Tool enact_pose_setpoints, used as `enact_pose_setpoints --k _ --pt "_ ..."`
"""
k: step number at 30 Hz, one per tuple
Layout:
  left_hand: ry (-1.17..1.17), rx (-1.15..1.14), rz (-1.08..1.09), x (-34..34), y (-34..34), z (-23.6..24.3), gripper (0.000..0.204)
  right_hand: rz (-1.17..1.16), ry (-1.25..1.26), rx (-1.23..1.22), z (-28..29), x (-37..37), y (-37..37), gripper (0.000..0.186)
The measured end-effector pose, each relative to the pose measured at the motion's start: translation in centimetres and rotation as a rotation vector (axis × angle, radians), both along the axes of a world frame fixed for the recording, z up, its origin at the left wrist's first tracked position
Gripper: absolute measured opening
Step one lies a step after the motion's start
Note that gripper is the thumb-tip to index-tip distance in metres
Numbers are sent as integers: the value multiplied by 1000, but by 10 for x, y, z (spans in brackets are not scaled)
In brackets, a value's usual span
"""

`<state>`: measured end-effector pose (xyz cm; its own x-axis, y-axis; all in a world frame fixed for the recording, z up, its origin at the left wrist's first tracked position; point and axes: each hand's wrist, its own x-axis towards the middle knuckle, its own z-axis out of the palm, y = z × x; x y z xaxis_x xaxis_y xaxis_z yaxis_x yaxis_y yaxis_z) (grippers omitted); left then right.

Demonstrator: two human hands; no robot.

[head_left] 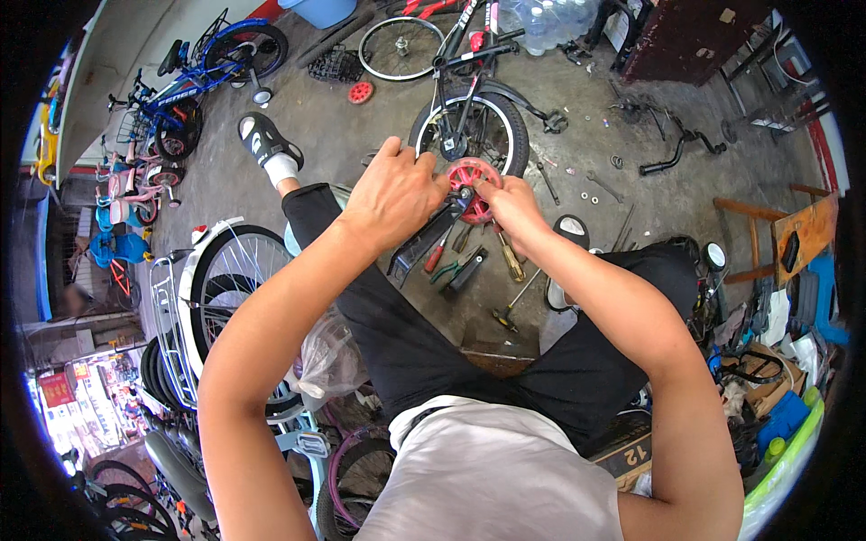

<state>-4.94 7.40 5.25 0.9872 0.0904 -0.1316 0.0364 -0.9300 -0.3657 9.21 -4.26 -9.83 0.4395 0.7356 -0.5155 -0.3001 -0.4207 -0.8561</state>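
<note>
Red wheel [471, 171] sits between my right grip [520, 215], pinching it, and my left grip [390, 198], whose closure I can't tell. Fitting seems underway; next calls for steadying and aligning it.

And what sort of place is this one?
Likely a bicycle repair workshop: a blue bicycle stands at the left, a wrench lies on the floor, and the right hand holds a small red wheel.

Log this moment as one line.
right grip: holding red training wheel | left grip: at its left edge | nearby: red-handled screwdriver, wrench | beyond: bicycle wheel
</note>
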Motion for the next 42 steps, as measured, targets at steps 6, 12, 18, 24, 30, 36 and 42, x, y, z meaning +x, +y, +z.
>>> enact_pose_setpoints --k 6,12,18,24,30,36,42 --pt "46 33 -83 13 1 -3 9 23 -38 -49 1 0 2 39" --pt "77 39 -92 22 -1 0 10 6 -82 -67 -8 4 1 39" --pt "81 42 -78 21 2 1 10 6 -22 -53 7 2 2 37" --pt "90 -20 -9 25 4 -6 9 -17 -40 -15 -8 5 4 36" --pt "-19 -62 68 9 3 -13 7 5 -56 -65 4 9 4 37" --pt "-16 -19 -68 11 9 -8 7 5 -61 -53 0 7 5 38" --pt "8 0 -108 17 10 -8 7 15 -104 -51 -7 8 6 41"
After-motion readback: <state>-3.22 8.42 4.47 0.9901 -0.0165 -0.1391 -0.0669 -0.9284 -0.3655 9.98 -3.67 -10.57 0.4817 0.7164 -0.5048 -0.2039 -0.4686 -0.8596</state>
